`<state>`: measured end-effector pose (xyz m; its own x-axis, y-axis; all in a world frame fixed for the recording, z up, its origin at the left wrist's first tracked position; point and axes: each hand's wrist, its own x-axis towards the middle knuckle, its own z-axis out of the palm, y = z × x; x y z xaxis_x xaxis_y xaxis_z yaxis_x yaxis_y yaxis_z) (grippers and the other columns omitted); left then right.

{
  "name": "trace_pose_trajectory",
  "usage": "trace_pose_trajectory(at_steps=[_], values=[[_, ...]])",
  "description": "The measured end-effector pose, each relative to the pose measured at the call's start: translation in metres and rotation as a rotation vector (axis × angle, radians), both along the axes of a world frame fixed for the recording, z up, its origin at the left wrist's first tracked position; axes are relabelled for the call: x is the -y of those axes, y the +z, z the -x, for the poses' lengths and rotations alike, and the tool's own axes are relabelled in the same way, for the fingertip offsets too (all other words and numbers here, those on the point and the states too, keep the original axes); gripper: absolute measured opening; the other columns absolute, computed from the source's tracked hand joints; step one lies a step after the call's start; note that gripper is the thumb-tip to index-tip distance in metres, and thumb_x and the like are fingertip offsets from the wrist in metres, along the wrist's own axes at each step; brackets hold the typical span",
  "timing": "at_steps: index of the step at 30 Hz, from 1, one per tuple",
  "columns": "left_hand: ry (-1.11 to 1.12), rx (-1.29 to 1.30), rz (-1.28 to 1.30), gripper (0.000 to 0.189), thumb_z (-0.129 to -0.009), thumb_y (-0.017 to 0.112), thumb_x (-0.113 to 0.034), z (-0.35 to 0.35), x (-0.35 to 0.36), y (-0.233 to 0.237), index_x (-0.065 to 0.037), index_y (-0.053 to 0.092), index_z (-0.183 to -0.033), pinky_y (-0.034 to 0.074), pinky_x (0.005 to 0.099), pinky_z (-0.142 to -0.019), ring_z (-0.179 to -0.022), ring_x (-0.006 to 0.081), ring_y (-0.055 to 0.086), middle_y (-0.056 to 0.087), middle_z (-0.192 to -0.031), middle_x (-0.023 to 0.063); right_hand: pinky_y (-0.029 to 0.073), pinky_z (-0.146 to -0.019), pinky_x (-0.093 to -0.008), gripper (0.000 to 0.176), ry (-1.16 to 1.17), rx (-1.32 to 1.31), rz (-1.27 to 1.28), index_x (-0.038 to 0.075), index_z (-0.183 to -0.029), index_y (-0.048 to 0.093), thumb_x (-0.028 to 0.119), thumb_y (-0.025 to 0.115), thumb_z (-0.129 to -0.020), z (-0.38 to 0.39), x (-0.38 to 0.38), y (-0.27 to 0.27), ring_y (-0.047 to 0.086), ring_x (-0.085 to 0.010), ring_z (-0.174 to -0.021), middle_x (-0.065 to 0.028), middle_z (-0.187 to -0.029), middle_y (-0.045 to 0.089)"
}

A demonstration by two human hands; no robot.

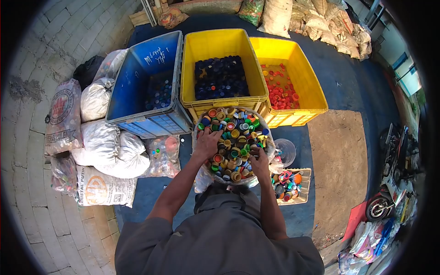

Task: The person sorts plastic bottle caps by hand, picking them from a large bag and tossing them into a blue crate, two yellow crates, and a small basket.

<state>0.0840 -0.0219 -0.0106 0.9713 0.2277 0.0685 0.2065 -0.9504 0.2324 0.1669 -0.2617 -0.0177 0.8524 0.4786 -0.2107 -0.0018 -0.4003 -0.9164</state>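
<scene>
A round tub (271, 133) lined with a pale bag stands before me, heaped with mixed bottle caps (234, 134) in green, yellow, red, white, blue and brown. On the left part of the heap lies my left hand (208, 143), its fingers apart and touching the caps; no cap shows clearly in its grasp. At the right side of the heap, my right hand (260, 161) has its fingers curled inward over the caps. What it may hold is hidden.
Beyond the tub stand a blue crate (151, 48) and a yellow crate (220, 39) of dark caps, plus another yellow crate (293, 50) with red caps. A small basket (308, 185) and a clear container (288, 151) are at right; stuffed sacks (101, 142) at left.
</scene>
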Motion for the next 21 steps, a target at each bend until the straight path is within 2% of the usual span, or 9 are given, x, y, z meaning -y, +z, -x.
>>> trace_pose_trajectory(at_steps=[9,13,14,17,20,21], values=[[-0.025,-0.087,0.020,0.048,-0.073,0.061,-0.002,-0.010,-0.006,0.000,-0.011,0.059,-0.120,0.039,0.0424,-0.096,-0.107,0.0291,0.050,0.064,-0.110,0.0061,0.051,-0.076,-0.0309,0.036,-0.052,-0.022,-0.016,-0.003,-0.119,0.052,0.004,0.055,-0.084,0.007,0.005,0.010,0.064,-0.0201,-0.090,-0.0147,-0.105,0.065],[-0.032,-0.047,-0.014,0.050,-0.070,0.065,-0.002,-0.010,-0.010,-0.011,-0.012,0.058,-0.119,0.039,0.0433,-0.096,-0.107,0.0299,0.050,0.062,-0.108,0.0071,0.051,-0.075,-0.0316,0.033,-0.080,-0.023,-0.032,-0.003,-0.116,0.054,0.004,0.055,-0.084,0.005,0.009,-0.006,0.064,-0.0209,-0.089,-0.0138,-0.102,0.065],[-0.036,-0.040,-0.004,0.045,-0.074,0.068,-0.005,-0.008,-0.012,-0.014,-0.012,0.058,-0.117,0.040,0.0431,-0.095,-0.107,0.0300,0.049,0.060,-0.108,0.0076,0.051,-0.075,-0.0318,0.032,-0.088,0.018,-0.028,-0.003,-0.115,0.055,0.004,0.055,-0.084,0.004,0.009,-0.013,0.064,-0.0212,-0.089,-0.0138,-0.101,0.066],[0.038,0.059,0.130,0.039,-0.079,0.069,-0.011,0.000,-0.008,-0.007,-0.011,0.058,-0.117,0.039,0.0440,-0.095,-0.106,0.0308,0.049,0.058,-0.111,0.0080,0.051,-0.076,-0.0327,0.033,-0.072,0.065,0.023,-0.003,-0.115,0.055,0.005,0.055,-0.083,0.003,0.009,-0.014,0.064,-0.0218,-0.090,-0.0151,-0.100,0.066],[0.123,0.173,0.279,0.038,-0.081,0.071,-0.013,0.008,-0.006,-0.007,-0.011,0.059,-0.117,0.043,0.0426,-0.093,-0.105,0.0291,0.050,0.057,-0.113,0.0094,0.051,-0.077,-0.0340,0.032,-0.074,0.060,0.029,-0.003,-0.113,0.056,0.005,0.055,-0.082,0.002,0.007,-0.019,0.064,-0.0232,-0.090,-0.0165,-0.101,0.066],[0.173,0.267,0.469,0.037,-0.081,0.071,-0.010,0.009,-0.004,-0.008,-0.010,0.059,-0.116,0.044,0.0411,-0.094,-0.106,0.0279,0.052,0.058,-0.113,0.0095,0.051,-0.078,-0.0342,0.032,-0.074,0.052,0.027,-0.003,-0.113,0.056,0.005,0.055,-0.082,0.002,0.006,-0.020,0.064,-0.0234,-0.091,-0.0166,-0.102,0.066]])
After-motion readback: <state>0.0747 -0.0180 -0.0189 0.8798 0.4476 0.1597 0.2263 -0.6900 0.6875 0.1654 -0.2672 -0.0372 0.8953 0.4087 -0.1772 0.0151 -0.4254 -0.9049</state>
